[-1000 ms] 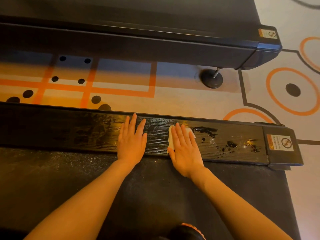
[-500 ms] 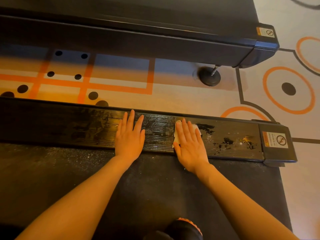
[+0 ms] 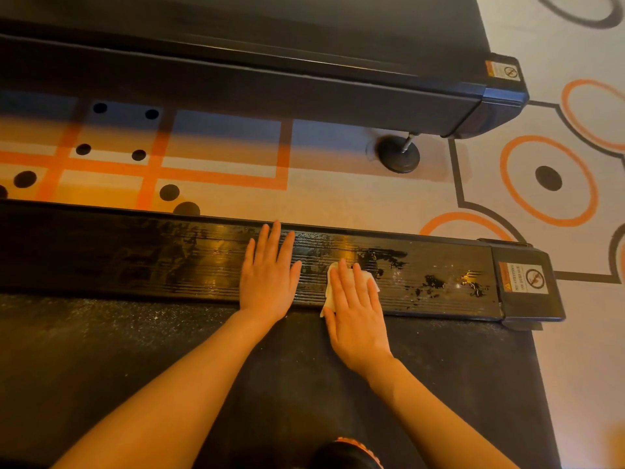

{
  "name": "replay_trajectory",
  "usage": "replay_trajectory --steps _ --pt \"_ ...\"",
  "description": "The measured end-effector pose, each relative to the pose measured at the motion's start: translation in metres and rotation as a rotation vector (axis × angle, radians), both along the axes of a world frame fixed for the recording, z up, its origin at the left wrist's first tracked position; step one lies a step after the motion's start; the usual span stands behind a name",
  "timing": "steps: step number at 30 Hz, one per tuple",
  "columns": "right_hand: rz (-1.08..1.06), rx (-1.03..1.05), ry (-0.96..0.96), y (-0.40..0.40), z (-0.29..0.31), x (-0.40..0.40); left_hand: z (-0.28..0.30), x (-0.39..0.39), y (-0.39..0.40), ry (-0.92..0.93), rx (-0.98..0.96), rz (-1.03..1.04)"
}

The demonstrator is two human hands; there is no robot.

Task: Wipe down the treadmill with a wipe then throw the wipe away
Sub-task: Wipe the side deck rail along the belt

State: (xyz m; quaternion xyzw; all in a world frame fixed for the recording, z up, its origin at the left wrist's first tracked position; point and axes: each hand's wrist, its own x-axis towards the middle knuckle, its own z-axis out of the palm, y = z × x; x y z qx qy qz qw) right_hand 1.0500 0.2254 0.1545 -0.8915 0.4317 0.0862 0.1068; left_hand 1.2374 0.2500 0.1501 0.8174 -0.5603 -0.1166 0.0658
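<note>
The right hand (image 3: pixel 356 316) lies flat with straight fingers, pressing a white wipe (image 3: pixel 367 282) onto the ribbed black side rail (image 3: pixel 135 262) of the treadmill. The wipe sits under its fingers, showing past the fingertips and along the thumb side, with one corner hanging over the rail's near edge. Just beside it, on its thumb side, the left hand (image 3: pixel 269 282) rests palm down on the same rail, fingers straight and slightly spread, holding nothing. The two hands are close but apart. Beyond the right hand's little-finger side the rail shines wet, with dark patches and streaks, and ends in a cap bearing a warning sticker (image 3: pixel 524 278). Below both wrists runs the dark treadmill belt (image 3: pixel 101 353), speckled with pale dust. Past the fingertips lies patterned floor (image 3: pixel 338 198) with orange lines and black dots, then a second treadmill (image 3: pixel 236 86) standing on a round black foot (image 3: pixel 398 159).
</note>
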Motion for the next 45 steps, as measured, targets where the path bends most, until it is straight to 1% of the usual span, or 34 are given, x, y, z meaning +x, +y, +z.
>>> replay_trajectory --steps 4,9,11,15,18,21,23,25,28,30,33,37,39,42,45 --pt "-0.027 -0.026 -0.012 0.003 0.002 0.002 -0.004 -0.001 0.0 -0.074 -0.008 -0.003" --pt "-0.123 -0.031 -0.046 -0.003 -0.001 0.016 -0.01 -0.001 0.001 -0.117 -0.048 -0.014" --pt "-0.128 -0.034 -0.035 -0.02 -0.001 0.022 -0.009 -0.002 0.001 -0.138 -0.049 -0.01" --pt "-0.074 0.054 0.002 -0.071 0.011 0.034 -0.009 -0.003 -0.001 -0.141 0.04 -0.019" --pt "-0.046 0.073 0.054 -0.093 0.017 0.041 -0.007 -0.003 -0.001 -0.134 0.044 -0.012" --pt "-0.071 0.093 0.016 -0.081 0.015 0.039 -0.009 -0.003 -0.001 -0.142 0.052 -0.025" --pt "-0.092 0.07 -0.038 -0.058 0.011 0.03 -0.009 -0.002 -0.001 -0.143 0.048 -0.02" --pt "-0.116 0.039 -0.052 -0.033 0.009 0.018 -0.009 -0.002 -0.001 -0.126 0.017 -0.016" --pt "-0.151 0.099 -0.055 -0.016 0.008 0.005 -0.01 -0.001 0.0 -0.12 -0.011 -0.03" --pt "-0.148 0.095 -0.064 -0.023 0.009 0.004 -0.008 -0.001 -0.001 -0.128 -0.018 -0.027" --pt "-0.176 0.037 -0.066 -0.053 0.008 0.009 -0.008 -0.002 0.0 -0.146 0.029 -0.023" --pt "-0.203 0.076 -0.048 -0.08 0.013 0.013 -0.007 -0.002 0.0 -0.144 0.046 -0.025" --pt "-0.216 0.078 -0.064 -0.069 0.012 0.01 -0.007 -0.001 0.0 -0.138 0.041 -0.023" --pt "-0.235 0.041 -0.075 -0.031 0.008 -0.002 -0.006 -0.001 -0.001 -0.109 0.017 -0.019" --pt "-0.274 0.083 -0.061 -0.006 0.004 -0.013 -0.007 -0.001 0.001 -0.111 0.004 -0.036"
